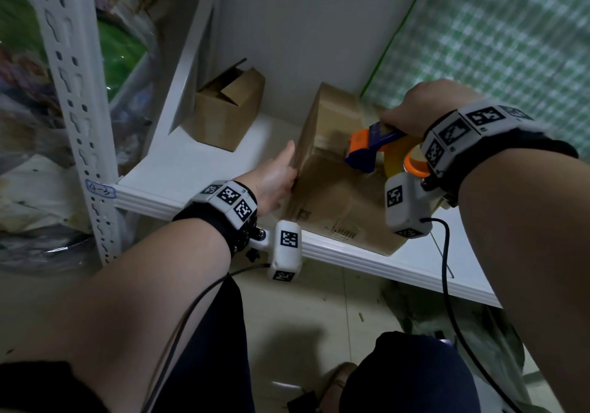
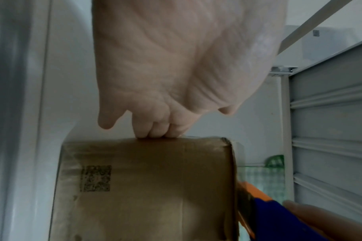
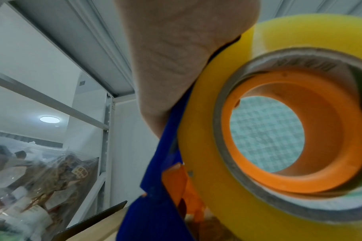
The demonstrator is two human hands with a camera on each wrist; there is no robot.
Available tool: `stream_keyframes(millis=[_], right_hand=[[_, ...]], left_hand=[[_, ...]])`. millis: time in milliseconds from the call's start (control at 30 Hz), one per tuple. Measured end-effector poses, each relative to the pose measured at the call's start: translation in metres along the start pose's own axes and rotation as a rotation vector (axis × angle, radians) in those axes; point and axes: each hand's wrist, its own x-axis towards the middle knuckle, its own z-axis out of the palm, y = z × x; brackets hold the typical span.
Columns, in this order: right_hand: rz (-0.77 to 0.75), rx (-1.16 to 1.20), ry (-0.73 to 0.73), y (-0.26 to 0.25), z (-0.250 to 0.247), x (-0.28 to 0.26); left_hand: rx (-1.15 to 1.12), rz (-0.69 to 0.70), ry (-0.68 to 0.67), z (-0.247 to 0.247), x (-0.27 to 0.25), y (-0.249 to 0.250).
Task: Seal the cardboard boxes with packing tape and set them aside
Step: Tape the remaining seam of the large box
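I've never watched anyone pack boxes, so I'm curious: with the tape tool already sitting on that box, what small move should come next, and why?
Probably draw the tape dispenser along the top of the box. The right hand grips it with its front end on the box top, and the left hand braces the box's side on the shelf, so the box looks steadied for a pull.

A white metal shelf (image 1: 198,163) is seen, carried by a perforated upright post (image 1: 79,119) on which a handwritten label (image 1: 100,190) reading "4-3" is stuck. Clear plastic bags (image 1: 38,125) of mixed goods are stacked beyond the post. A green checked cloth (image 1: 498,45) hangs at the far side. A tiled floor (image 1: 303,310) lies below the shelf.
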Motion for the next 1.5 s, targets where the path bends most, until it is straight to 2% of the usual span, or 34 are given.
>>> stream_keyframes(millis=[67,200,267,333,467,533,600,700,800,867,967,1367,1500], right_hand=[[-0.032,0.093,0.016,0.004,0.004,0.001],[-0.069,0.155,0.064,0.012,0.007,-0.003],[-0.077,0.176,0.063,0.012,0.006,-0.006],[-0.085,0.206,0.042,0.012,0.007,-0.007],[-0.137,0.128,0.004,0.012,-0.004,-0.01],[-0.205,0.108,0.073,0.014,-0.008,-0.013],[-0.302,0.132,0.2,0.02,-0.007,-0.018],[-0.437,0.15,0.235,0.031,-0.005,-0.023],[-0.515,0.139,0.123,0.038,-0.011,-0.025],[-0.542,0.039,0.047,0.041,-0.011,-0.024],[-0.537,-0.06,0.017,0.044,-0.01,-0.02],[-0.516,-0.042,0.057,0.075,-0.007,-0.008],[-0.502,-0.027,0.047,0.1,0.001,-0.011]], left_hand=[[-0.009,-0.004,0.003,0.0,0.001,0.004],[-0.191,0.244,0.054,0.02,-0.006,0.032],[-0.138,0.349,0.1,0.025,-0.006,0.042],[0.126,0.404,0.146,0.027,-0.006,0.05],[0.94,0.385,0.229,0.034,-0.003,0.063],[1.276,0.365,0.313,0.042,-0.002,0.064],[1.434,0.373,0.409,0.046,-0.002,0.064],[1.478,0.409,0.476,0.048,0.003,0.063],[1.505,0.388,0.477,0.047,0.006,0.065],[1.542,0.365,0.486,0.047,0.004,0.07],[1.616,0.344,0.514,0.048,0.004,0.078],[1.655,0.26,0.586,0.049,0.023,0.074],[1.675,0.228,0.578,0.049,0.024,0.076]])
